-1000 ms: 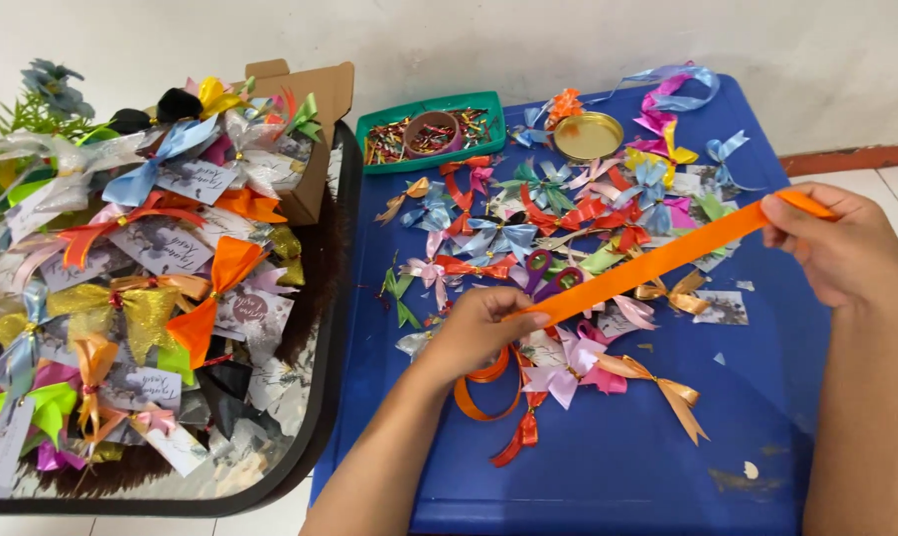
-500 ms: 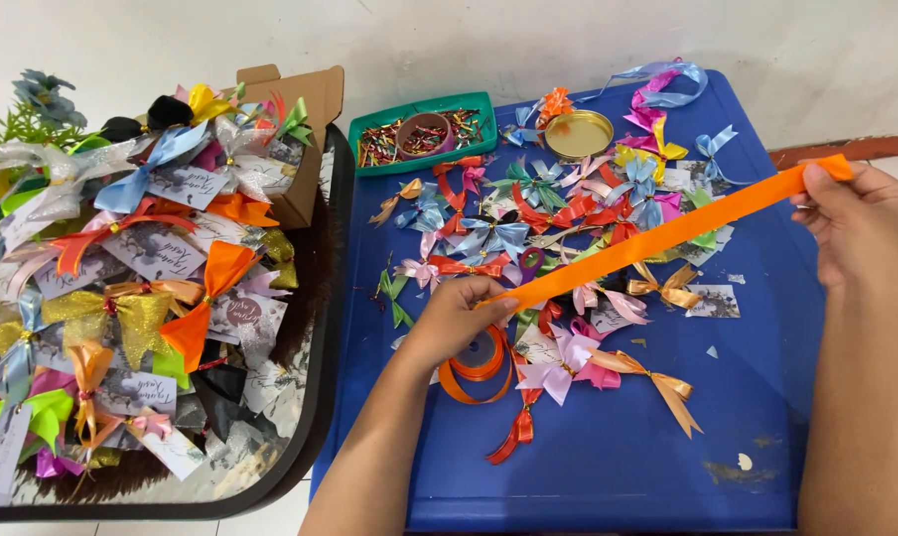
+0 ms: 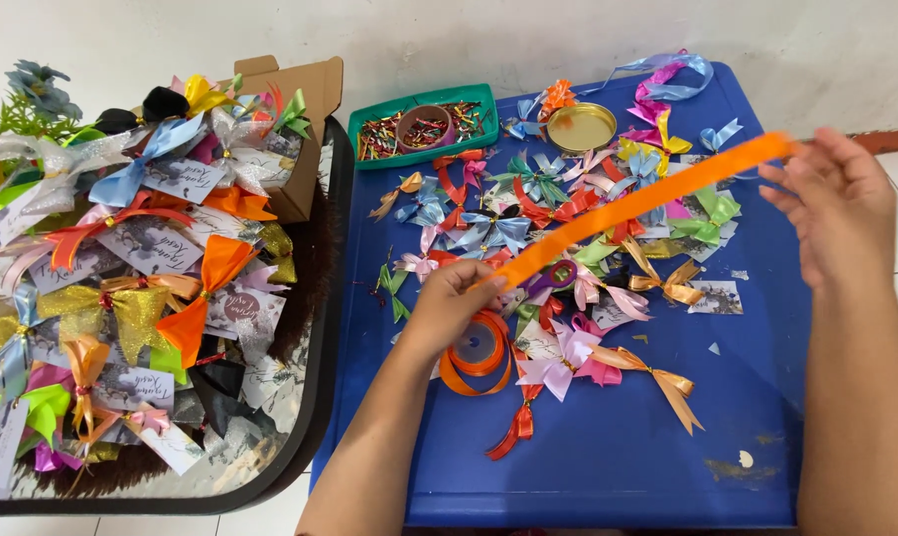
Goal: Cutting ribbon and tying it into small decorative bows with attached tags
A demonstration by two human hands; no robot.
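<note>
A length of orange ribbon stretches taut and slanted above the blue table. My left hand pinches its lower end just above an orange ribbon spool lying on the table. My right hand holds the upper end near the table's right edge. Under the ribbon lies a scatter of small coloured ribbon bows. A purple pair of scissors pokes out beside my left hand.
A green tray with small bits and a round cup stands at the back, a gold round lid beside it. Left, a dark round tray is piled with bows on tags, and a brown cardboard box leans behind it.
My right hand has drawn the ribbon's end farther up and right, lengthening the stretched strip. My left hand stays above the spool.
</note>
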